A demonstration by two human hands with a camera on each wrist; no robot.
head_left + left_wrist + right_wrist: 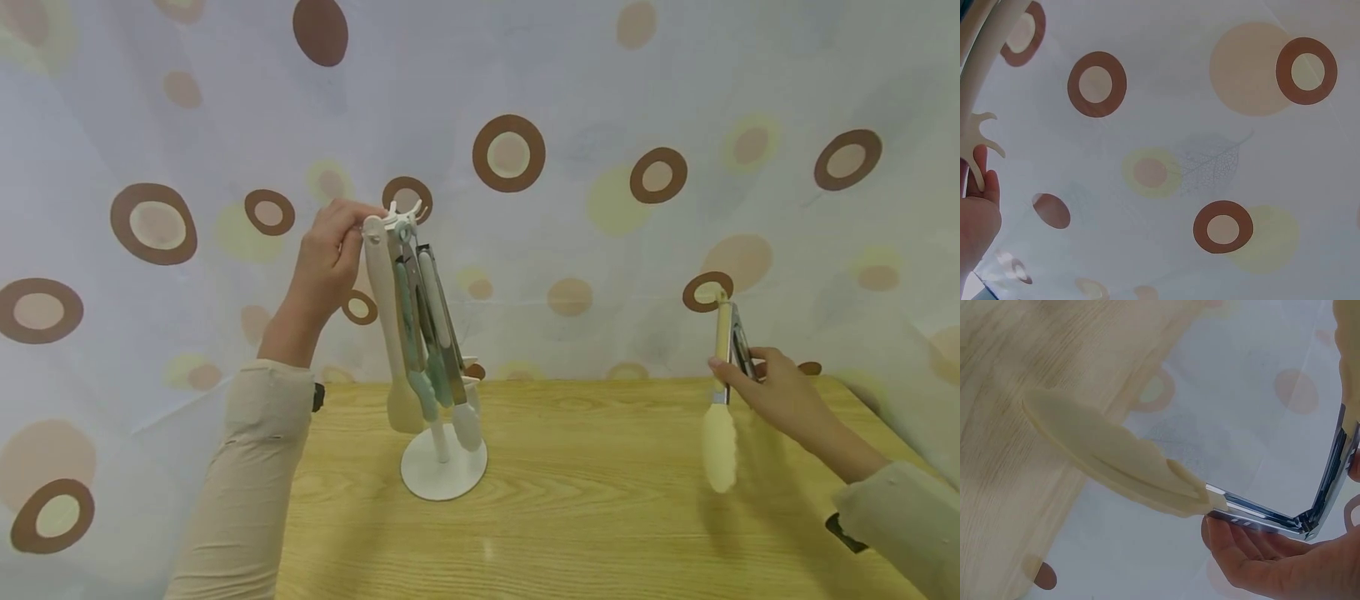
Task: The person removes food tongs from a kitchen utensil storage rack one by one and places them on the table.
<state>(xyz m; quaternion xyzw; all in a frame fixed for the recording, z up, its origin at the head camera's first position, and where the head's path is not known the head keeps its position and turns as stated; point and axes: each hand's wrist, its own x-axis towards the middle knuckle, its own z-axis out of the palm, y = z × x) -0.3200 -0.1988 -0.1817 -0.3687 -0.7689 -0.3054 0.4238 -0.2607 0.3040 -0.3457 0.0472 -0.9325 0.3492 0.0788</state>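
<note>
At the top of a white utensil rack (444, 479), my left hand (324, 250) pinches one of the hooks; the left wrist view shows a hook (982, 142) between its fingers. From the rack hang a beige long-handled utensil (386, 308), tongs with teal tips (424, 397) and tongs with whitish tips (467, 427). Away to the right, my right hand (780, 392) grips pale yellow kitchen tongs (720, 450) by their metal and yellow arms, above the table. In the right wrist view the tongs' arms are spread wide, with one scalloped head (1116, 456) in full sight.
The rack's round base stands on a wooden table (585, 500), left of its middle. Lower white hooks (470, 371) stick out behind the hanging tongs. A pale curtain (570, 233) with brown and yellow circles hangs behind the table.
</note>
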